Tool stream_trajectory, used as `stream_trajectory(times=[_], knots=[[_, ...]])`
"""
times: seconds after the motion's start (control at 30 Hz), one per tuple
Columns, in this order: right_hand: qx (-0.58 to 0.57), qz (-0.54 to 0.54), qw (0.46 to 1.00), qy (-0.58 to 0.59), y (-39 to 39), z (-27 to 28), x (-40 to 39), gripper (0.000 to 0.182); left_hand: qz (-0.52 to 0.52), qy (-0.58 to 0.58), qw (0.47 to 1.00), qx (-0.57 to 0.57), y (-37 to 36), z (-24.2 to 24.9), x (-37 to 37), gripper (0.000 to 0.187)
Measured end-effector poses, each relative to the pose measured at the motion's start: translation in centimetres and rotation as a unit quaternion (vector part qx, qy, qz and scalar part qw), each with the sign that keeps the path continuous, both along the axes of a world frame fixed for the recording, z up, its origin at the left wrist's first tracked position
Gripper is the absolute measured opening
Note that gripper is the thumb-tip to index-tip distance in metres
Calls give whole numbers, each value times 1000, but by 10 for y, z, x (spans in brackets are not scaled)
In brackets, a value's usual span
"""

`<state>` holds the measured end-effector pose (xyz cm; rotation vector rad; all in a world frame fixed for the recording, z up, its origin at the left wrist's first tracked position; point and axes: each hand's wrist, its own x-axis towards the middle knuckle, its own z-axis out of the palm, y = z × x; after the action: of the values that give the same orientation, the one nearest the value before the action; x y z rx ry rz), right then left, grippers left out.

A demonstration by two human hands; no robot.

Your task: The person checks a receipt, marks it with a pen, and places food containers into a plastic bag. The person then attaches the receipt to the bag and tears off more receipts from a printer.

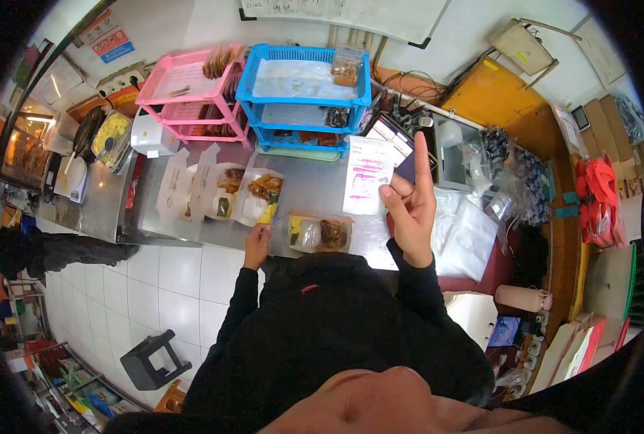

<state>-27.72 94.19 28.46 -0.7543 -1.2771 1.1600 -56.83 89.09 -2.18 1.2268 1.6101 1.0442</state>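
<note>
My right hand (412, 217) holds up a white paper slip (366, 176) with pink marker strokes, pinched at its right edge by the thumb. Its index finger points straight up. At the table's front edge, my left hand (257, 244) has its fingers curled together by the near edge of an open food box (250, 218) with rice, meat and yellow food. Whether those fingers grip the box is not clear. Left of it stand another filled box (222, 192) and a white box (177, 189). In front of my body sits a smaller box (320, 232) with a wrapped white portion and brown food.
Pink (192, 101) and blue (300, 94) tiered racks stand along the back of the steel table (311, 181). Clear plastic bags (467, 235) lie at the right. A container of yellow food (112, 134) is at the far left. A black stool (155, 359) stands on the floor.
</note>
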Motion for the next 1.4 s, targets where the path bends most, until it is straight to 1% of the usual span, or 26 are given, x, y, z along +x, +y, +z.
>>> stream_trajectory(times=[0.03, 0.07, 0.13, 0.17, 0.23, 0.27, 0.33, 0.47, 0.53, 0.63, 0.7, 0.8, 0.93, 1.03, 1.13, 1.17, 1.23, 1.27, 1.3, 1.33, 1.37, 1.4], knots=[[-2, 2, 1000, -1, 0, 0, -1, 73, 5, -29, 999, 20, -1, 0, 0, 31], [1, 1, 1000, -3, 0, 1, -3, 73, 7, -29, 999, 18, -3, -1, 0, 31], [0, 2, 1000, -7, 0, 1, -4, 73, 70, -44, 996, -10, -3, 2, 5, 33], [-9, 11, 1000, -9, 0, 0, -3, 73, 73, -45, 996, -13, -3, 6, 7, 33], [-18, 23, 1000, -11, 0, 0, -3, 73, 90, -101, 990, -50, -2, 15, 12, 34], [-18, 20, 1000, -12, 1, -1, -3, 73, 92, -102, 989, -51, -1, 17, 14, 34], [-20, 19, 1000, -15, 2, -3, -3, 73, 109, -107, 988, -15, 1, 19, 19, 36], [-16, 8, 1000, -8, 3, -6, -5, 73, 116, -118, 986, -19, -2, 17, 16, 38], [-16, 8, 1000, -6, 6, -8, -5, 73, 114, -137, 984, -3, 1, 16, 14, 40], [-41, 34, 999, -11, 6, -8, -5, 72, 126, -167, 978, 6, -2, 23, 16, 39], [-35, 3, 999, -21, 7, -7, -7, 71, 137, -169, 976, -4, -3, 31, 19, 38], [-28, -2, 1000, -11, 10, -13, -8, 70, 149, -170, 974, -13, -5, 26, 17, 36], [-25, 5, 1000, -5, 12, -17, -5, 70, 156, -174, 972, -21, -6, 32, 18, 34], [-41, 0, 999, -14, 11, -15, -5, 69, 136, -151, 979, -12, -4, 28, 14, 32], [-48, 10, 998, -27, 14, -19, -1, 68, 150, -151, 977, -15, -4, 36, 16, 31], [-39, -1, 998, -44, 19, -23, 0, 68, 153, -150, 977, -19, -4, 35, 16, 31], [-32, -42, 996, -69, 36, -46, 6, 66, 170, -156, 973, -29, -3, 30, 14, 29], [-74, -84, 969, -220, 70, -97, 25, 63, 140, -106, 984, 23, -1, 15, 8, 27], [-80, -99, 975, -184, 93, -141, 31, 61, 145, -155, 976, 53, 9, 28, 17, 26], [-134, -99, 958, -232, 109, -182, 43, 62, 98, -92, 990, 40, 17, 43, 18, 22], [-188, -103, 931, -296, 122, -219, 53, 61, 106, -55, 981, 153, 32, 50, 32, 19], [-194, -100, 917, -335, 127, -248, 57, 57, 35, 33, 978, 201, 47, 70, 37, 20]])
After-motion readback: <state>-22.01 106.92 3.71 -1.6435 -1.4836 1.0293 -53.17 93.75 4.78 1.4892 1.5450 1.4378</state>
